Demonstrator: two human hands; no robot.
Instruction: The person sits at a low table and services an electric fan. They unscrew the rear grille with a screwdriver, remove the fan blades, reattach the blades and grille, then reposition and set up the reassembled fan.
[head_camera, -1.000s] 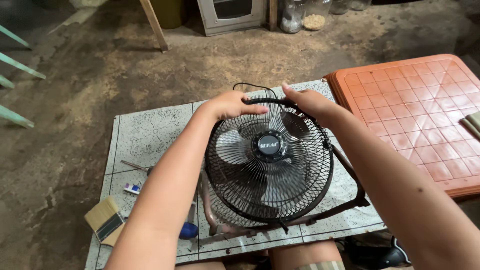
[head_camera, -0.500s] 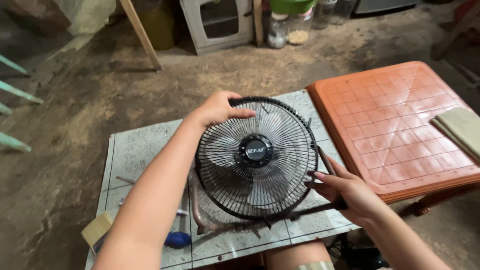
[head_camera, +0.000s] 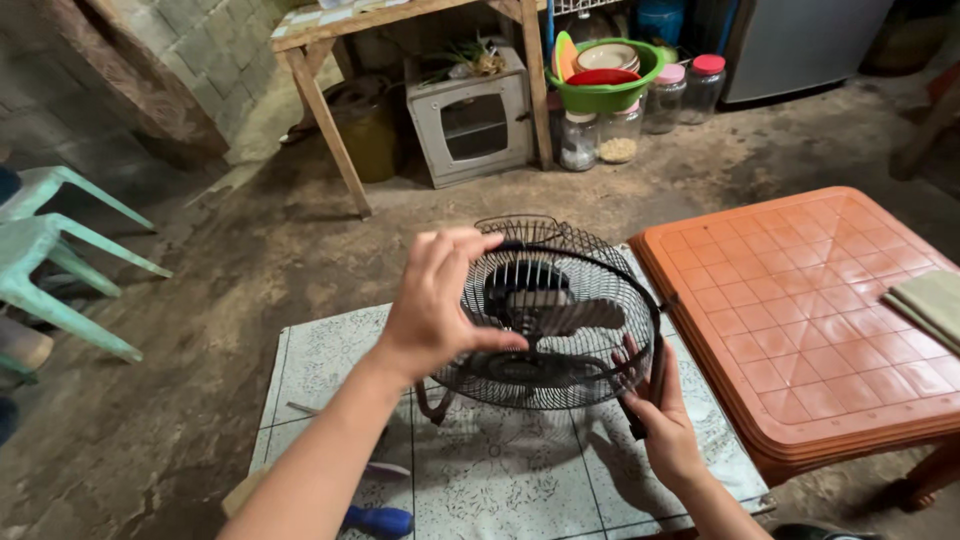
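Note:
A black wire-cage fan (head_camera: 555, 315) stands tilted on a pale patterned tile board (head_camera: 320, 365) in the head view. My left hand (head_camera: 435, 295) grips the cage's upper left rim, with thumb and fingers curled over the wires. My right hand (head_camera: 660, 415) holds the lower right rim and the dark frame bar beside it. The grey blades and the dark hub show through the grille. A second wire grille piece (head_camera: 520, 228) sticks up behind the fan.
An orange plastic table (head_camera: 820, 320) stands just right of the board, with a folded greenish cloth (head_camera: 930, 305) on it. A blue-handled screwdriver (head_camera: 380, 520) lies on the board near me. Pale green chairs (head_camera: 50, 270) sit at left; a small cabinet (head_camera: 475, 125), jars and a green basin stand behind.
The fan has tipped back, so its face points more upward. My left hand slid down the left rim and my right hand took hold of the lower right edge. The camera has tilted up.

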